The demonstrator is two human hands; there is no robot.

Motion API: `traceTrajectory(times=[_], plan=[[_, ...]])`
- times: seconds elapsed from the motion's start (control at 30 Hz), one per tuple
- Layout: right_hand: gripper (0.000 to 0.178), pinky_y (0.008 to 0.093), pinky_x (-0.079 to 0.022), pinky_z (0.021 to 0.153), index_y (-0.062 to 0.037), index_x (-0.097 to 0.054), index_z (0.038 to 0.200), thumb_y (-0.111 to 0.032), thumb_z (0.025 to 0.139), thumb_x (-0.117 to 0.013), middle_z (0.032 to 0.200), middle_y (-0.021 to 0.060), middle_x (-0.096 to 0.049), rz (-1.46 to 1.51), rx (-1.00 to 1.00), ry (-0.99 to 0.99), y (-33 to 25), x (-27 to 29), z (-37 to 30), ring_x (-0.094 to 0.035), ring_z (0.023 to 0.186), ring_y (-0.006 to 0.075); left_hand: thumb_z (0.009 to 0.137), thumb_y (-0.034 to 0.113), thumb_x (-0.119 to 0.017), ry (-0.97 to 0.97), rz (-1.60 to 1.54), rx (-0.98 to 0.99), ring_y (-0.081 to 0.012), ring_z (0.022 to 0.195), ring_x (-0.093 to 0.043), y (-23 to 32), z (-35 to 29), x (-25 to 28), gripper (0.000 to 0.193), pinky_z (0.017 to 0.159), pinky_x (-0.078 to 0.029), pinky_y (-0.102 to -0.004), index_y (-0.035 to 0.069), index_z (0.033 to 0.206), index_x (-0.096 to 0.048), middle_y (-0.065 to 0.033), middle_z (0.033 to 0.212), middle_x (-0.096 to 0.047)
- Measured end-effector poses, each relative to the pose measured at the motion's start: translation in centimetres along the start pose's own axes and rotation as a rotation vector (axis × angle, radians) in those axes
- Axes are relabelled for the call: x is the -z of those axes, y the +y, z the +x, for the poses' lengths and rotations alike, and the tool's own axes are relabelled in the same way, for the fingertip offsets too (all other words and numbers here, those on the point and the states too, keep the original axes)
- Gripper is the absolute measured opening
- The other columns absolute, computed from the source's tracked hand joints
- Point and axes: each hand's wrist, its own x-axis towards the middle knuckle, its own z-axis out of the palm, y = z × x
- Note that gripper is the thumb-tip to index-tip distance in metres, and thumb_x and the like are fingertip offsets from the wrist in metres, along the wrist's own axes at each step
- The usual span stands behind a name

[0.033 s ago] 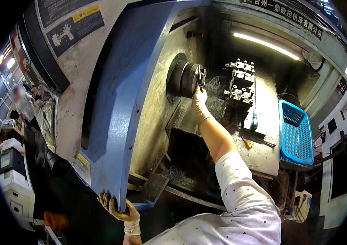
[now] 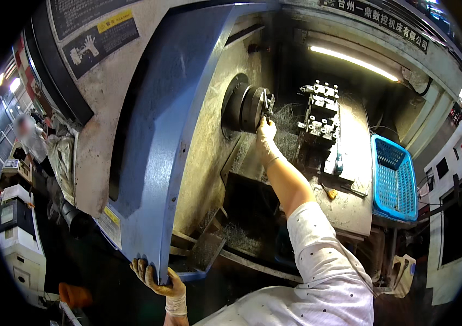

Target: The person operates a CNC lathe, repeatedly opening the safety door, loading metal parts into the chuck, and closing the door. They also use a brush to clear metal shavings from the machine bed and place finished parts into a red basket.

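Observation:
My left hand [image 2: 160,280], in a stained thin glove, is wrapped round the lower corner of the blue machine door [image 2: 154,163]. My right arm reaches into the lathe, and the gloved right hand [image 2: 266,132] is closed at the front of the dark round chuck [image 2: 251,107]. Whatever its fingertips grip against the jaws is too small and hidden to make out. Right of that hand stands a tool block [image 2: 322,111] with several bolted holders. Curly metal shavings [image 2: 288,115] lie between chuck and block.
A blue plastic basket [image 2: 391,209] stands at the right of the machine bed [image 2: 345,212]. On the bed are a blue-handled tool [image 2: 339,163] and a small yellow-handled one [image 2: 331,193]. A lamp [image 2: 353,61] glows inside. Far left, another person [image 2: 34,142] stands.

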Motion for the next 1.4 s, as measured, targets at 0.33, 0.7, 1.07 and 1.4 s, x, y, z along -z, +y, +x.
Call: traceTrajectory(times=[0.33, 0.7, 1.07, 1.4], plan=[[0.024, 0.0238, -0.039, 0.042, 0.0028, -0.038, 0.081, -0.021, 0.078, -0.039, 0.066, 0.0092, -0.048, 0.351, -0.252, 0.253, -3.7, 0.1, -1.2, -0.047, 0.050, 0.0145, 0.072, 0.010, -0.043, 0.019, -0.014, -0.046, -0.0339, 0.104, -0.031, -0.2, 0.5, -0.1, 0.033, 0.086, -0.021, -0.0451, 0.001, 0.103, -0.034, -0.0172, 0.109, -0.035], [0.017, 0.0230, -0.040, 0.057, 0.0004, -0.048, 0.089, -0.008, 0.074, -0.045, 0.075, 0.0073, -0.052, -0.427, 0.750, 0.233, -14.1, 29.3, -3.9, -0.048, 0.065, 0.0122, 0.070, 0.004, -0.044, 0.073, 0.004, -0.044, -0.0323, 0.102, -0.034, -0.6, 0.2, -0.3, 0.034, 0.086, -0.023, -0.0415, -0.003, 0.103, -0.037, -0.0188, 0.109, -0.036], [0.019, 0.0232, -0.037, 0.050, -0.0018, -0.052, 0.079, -0.019, 0.076, -0.045, 0.062, 0.0029, -0.050, -0.684, 0.123, 0.348, -8.8, 45.6, -14.9, -0.044, 0.051, 0.0139, 0.063, 0.008, -0.060, 0.039, 0.131, 0.118, -0.0275, 0.102, -0.035, 0.9, 1.3, -0.3, 0.055, 0.084, -0.030, -0.0363, -0.002, 0.108, -0.030, -0.0160, 0.111, -0.034], [0.041, 0.0337, -0.036, 0.076, -0.0078, -0.043, 0.102, -0.027, 0.066, -0.051, 0.100, 0.0175, -0.044, -1.382, -0.488, -0.677, 7.7, 36.6, -16.4, -0.043, 0.091, 0.0296, 0.061, -0.002, -0.054, 0.045, 0.017, 0.177, -0.0264, 0.104, -0.032, 1.8, 1.3, -0.8, 0.055, 0.088, -0.023, -0.0371, -0.002, 0.109, -0.028, -0.0148, 0.112, -0.032]])
